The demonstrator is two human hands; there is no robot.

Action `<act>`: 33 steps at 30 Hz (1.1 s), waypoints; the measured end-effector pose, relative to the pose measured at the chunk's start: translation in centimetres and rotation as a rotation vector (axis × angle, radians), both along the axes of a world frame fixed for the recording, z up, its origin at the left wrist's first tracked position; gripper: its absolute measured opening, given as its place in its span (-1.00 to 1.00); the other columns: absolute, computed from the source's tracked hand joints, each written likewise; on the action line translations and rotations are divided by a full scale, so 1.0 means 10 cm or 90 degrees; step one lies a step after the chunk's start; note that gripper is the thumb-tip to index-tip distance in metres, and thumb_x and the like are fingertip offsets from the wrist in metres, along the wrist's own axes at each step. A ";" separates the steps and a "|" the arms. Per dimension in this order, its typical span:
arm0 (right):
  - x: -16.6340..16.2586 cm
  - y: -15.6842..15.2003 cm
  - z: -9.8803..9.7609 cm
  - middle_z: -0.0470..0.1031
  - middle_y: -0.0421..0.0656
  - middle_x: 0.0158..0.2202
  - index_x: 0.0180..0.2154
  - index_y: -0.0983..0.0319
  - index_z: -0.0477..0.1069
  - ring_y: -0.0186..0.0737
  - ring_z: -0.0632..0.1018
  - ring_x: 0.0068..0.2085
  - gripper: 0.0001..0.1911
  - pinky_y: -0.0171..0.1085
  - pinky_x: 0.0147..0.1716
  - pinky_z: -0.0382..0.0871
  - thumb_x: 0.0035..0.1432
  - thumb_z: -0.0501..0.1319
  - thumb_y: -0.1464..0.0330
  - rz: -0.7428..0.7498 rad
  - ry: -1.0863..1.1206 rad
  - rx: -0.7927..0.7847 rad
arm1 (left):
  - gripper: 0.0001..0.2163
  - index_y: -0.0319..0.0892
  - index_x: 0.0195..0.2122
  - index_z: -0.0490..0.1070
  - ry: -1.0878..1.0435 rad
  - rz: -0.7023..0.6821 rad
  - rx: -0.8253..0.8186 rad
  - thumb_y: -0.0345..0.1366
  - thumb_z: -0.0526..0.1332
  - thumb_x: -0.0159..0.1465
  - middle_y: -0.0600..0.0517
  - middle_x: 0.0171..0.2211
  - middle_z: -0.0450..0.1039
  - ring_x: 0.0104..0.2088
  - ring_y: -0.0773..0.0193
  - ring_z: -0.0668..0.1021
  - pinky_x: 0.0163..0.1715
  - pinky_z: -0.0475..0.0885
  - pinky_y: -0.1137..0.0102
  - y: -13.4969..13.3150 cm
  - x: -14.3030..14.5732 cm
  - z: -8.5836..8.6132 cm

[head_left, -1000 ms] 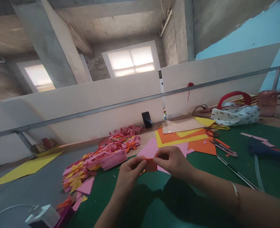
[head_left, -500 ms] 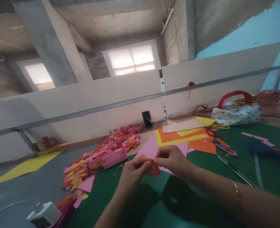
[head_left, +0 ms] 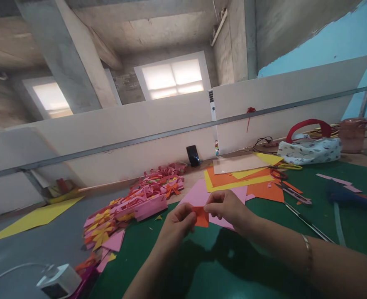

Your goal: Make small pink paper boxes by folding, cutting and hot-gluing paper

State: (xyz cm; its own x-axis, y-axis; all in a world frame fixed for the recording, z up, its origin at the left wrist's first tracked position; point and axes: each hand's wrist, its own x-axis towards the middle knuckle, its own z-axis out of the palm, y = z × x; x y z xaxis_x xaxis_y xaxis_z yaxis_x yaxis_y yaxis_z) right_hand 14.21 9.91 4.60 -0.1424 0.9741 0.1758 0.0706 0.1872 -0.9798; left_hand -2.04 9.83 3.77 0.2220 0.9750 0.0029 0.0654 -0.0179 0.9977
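Observation:
A small orange piece of paper [head_left: 201, 217] is held up above the green mat [head_left: 146, 265], between my two hands. My left hand [head_left: 181, 220] pinches its left edge with thumb and fingers. At the upper right corner, the fingertips of my right hand [head_left: 225, 206] close on the paper. Behind the hands lie pink sheets [head_left: 199, 192]. To the left is a long heap of folded pink, orange and yellow paper pieces [head_left: 149, 189], several of them bow-shaped.
Orange and yellow sheets [head_left: 264, 192] lie at the back right beside yellow-handled scissors [head_left: 291, 166], a pink cutter [head_left: 297, 195] and a metal rod [head_left: 308, 223]. A phone [head_left: 192, 155] leans on the partition. A white charger [head_left: 59, 281] sits at the front left.
The orange paper now faces me flatter, with more of it showing between the hands. My right fingers have shifted slightly right, and both hands sit a little farther apart.

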 end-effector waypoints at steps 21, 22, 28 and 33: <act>0.03 0.05 -0.05 0.51 -0.11 -0.38 -0.21 0.30 0.42 -0.30 0.52 -0.40 -0.76 -0.34 -0.46 0.38 0.09 0.12 0.34 0.050 -0.032 0.068 | -0.54 -0.21 -0.16 0.36 -0.023 0.169 0.072 -0.20 0.37 -0.10 0.14 -0.60 0.42 -0.58 0.38 0.44 -0.58 0.25 0.52 -0.01 -0.05 0.03; 0.02 0.05 -0.05 0.50 -0.13 -0.41 -0.21 0.31 0.41 -0.31 0.51 -0.43 -0.75 -0.36 -0.50 0.36 0.06 0.16 0.32 0.067 -0.021 0.031 | -0.57 -0.21 -0.18 0.37 -0.003 0.178 0.102 -0.20 0.36 -0.09 0.12 -0.59 0.44 -0.57 0.36 0.45 -0.56 0.27 0.50 -0.02 -0.04 0.04; 0.01 0.06 -0.09 0.44 -0.23 -0.56 -0.47 0.31 0.45 -0.40 0.43 -0.54 -0.90 -0.36 -0.49 0.34 -0.12 0.17 0.50 0.083 0.003 0.051 | -0.67 -0.16 -0.22 0.40 0.089 0.162 0.248 -0.23 0.31 -0.04 0.06 -0.50 0.49 -0.47 0.23 0.53 -0.43 0.38 0.37 -0.08 0.02 0.06; 0.01 0.08 -0.11 0.44 -0.23 -0.55 -0.45 0.32 0.47 -0.38 0.44 -0.52 -0.86 -0.35 -0.45 0.36 -0.15 0.16 0.51 0.087 0.027 0.055 | -0.65 -0.13 -0.20 0.41 0.164 0.161 0.310 -0.31 0.32 -0.07 0.05 -0.45 0.50 -0.46 0.25 0.50 -0.44 0.37 0.37 -0.06 0.02 0.01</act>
State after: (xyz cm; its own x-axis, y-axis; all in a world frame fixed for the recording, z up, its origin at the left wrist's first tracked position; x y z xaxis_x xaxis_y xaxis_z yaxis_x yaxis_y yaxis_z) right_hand 14.34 10.70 3.52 -0.2630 0.9274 0.2661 -0.0027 0.2751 -0.9614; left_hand -1.85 9.21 3.85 0.0358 0.8974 0.4397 0.3657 -0.4213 0.8300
